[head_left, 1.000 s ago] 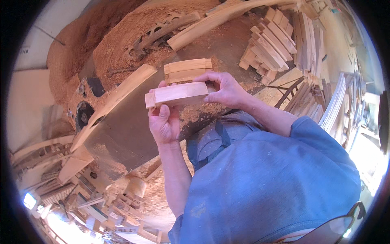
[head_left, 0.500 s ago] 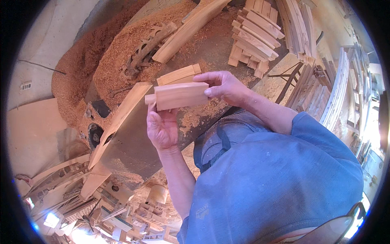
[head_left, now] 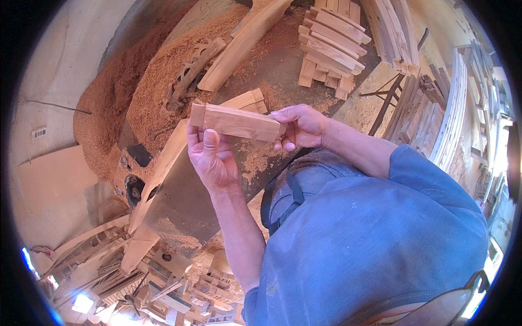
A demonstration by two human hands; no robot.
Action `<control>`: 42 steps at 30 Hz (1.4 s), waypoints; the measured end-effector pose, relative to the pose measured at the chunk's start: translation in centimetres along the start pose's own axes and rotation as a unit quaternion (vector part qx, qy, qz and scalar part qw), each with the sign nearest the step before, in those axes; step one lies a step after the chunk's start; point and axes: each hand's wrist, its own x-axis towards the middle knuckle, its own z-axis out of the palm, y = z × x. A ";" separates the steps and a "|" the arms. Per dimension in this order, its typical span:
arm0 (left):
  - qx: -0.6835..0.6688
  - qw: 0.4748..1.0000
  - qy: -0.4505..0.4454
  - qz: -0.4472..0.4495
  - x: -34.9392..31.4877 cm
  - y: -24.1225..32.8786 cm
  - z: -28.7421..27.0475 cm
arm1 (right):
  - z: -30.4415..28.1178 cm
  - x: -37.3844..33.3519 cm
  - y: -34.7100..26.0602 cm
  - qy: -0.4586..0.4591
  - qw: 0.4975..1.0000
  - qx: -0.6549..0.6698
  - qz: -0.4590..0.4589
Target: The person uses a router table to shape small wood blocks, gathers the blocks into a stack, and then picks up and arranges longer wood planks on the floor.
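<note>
Between my two hands I hold a short wooden block (head_left: 239, 123) above the machine table, with a stepped, narrower end at its left. My left hand (head_left: 213, 157) supports that left end from below, its thumb raised along the near side. At the other end, my right hand (head_left: 302, 126) grips the block between thumb and fingers. Just beyond it, another wooden block (head_left: 251, 100) lies on the dark table (head_left: 185, 195), partly hidden by the held one.
A stack of cut wooden pieces (head_left: 333, 46) lies at the far right of the table. Long wooden boards (head_left: 244, 46) (head_left: 163, 168) edge the table's left side. Beyond them rises a heap of wood shavings (head_left: 111, 108). More timber (head_left: 421, 125) is piled at right.
The held block has turned, showing a different face and its stepped left end more fully. My right fingers have shifted around its right end. The view has moved slightly.
</note>
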 end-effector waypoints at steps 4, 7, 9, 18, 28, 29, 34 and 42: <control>0.040 0.999 -0.013 0.020 0.3 -0.2 -0.2 | 0.0 0.1 0.0 -0.007 1.000 -0.009 0.007; 0.038 0.996 -0.070 0.032 0.4 -0.1 0.0 | 0.2 0.0 0.0 -0.014 1.000 0.010 0.022; 0.058 0.995 -0.080 0.010 0.3 -0.2 0.4 | -0.6 0.1 0.2 -0.057 0.997 0.038 0.032; 0.146 0.989 -0.011 -0.036 0.8 -0.9 2.1 | -1.7 0.3 0.3 0.129 0.976 -0.166 -0.058; 0.231 0.963 0.057 -0.127 -1.7 -5.4 2.9 | 0.4 -3.5 -1.2 0.158 0.835 -0.503 -0.157; 0.210 0.968 0.058 -0.125 -1.9 -5.4 3.6 | 0.5 -4.1 -1.8 0.185 0.819 -0.514 -0.176; 0.229 0.962 0.002 -0.148 -2.3 -6.5 1.6 | -1.3 -9.2 -6.3 0.358 0.630 -0.587 -0.360; 0.227 0.950 0.046 -0.208 -5.6 -7.6 -4.8 | -10.4 -19.2 -21.6 0.599 0.189 -0.618 -0.472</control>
